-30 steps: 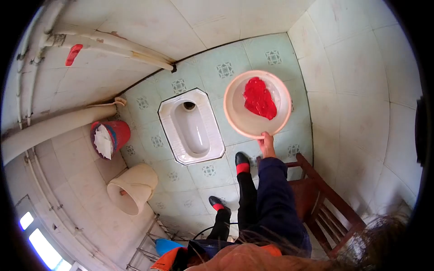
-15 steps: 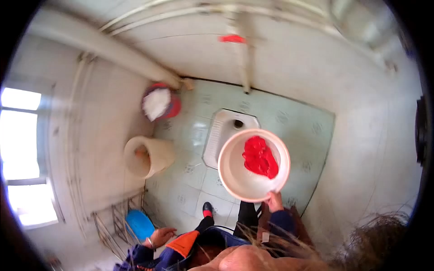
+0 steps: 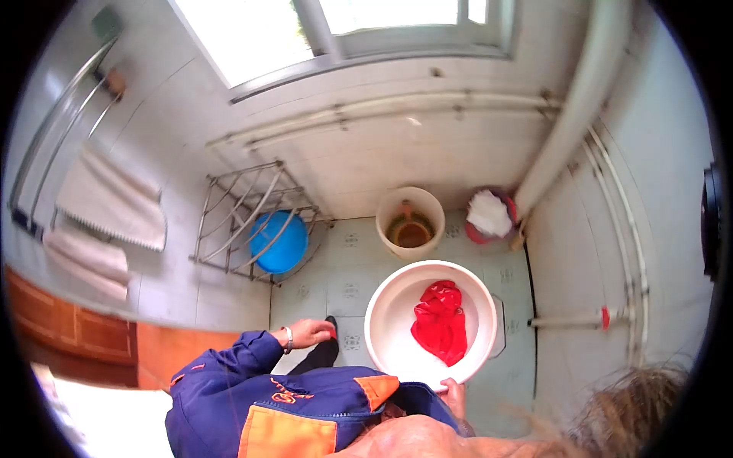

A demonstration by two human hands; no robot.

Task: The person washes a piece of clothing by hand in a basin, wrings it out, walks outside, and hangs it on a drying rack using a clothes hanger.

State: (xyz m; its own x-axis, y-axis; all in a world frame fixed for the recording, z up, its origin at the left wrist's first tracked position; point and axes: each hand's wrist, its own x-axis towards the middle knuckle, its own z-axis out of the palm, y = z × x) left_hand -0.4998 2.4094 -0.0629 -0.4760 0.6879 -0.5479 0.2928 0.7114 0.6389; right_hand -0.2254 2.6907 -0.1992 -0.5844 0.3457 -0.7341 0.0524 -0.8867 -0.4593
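My right hand (image 3: 454,398) grips the near rim of a white plastic basin (image 3: 385,305), held in front of my body above the tiled floor. Crumpled red cloth (image 3: 441,320) with a shiny look lies inside the basin. My left hand (image 3: 311,333) hangs in the air left of the basin, fingers loosely stretched, holding nothing. A bracelet is on that wrist.
By the far wall stand a white bucket (image 3: 388,240) with brownish contents and a red tub (image 3: 500,204) holding white material. A metal rack (image 3: 229,229) with a blue basin (image 3: 279,243) is left. Towels (image 3: 114,198) hang at far left; pipes run along the right wall.
My view has turned left, bringing the window wall ahead. The basin with the red cloth turned with me, and the squat toilet is now mostly hidden behind it.
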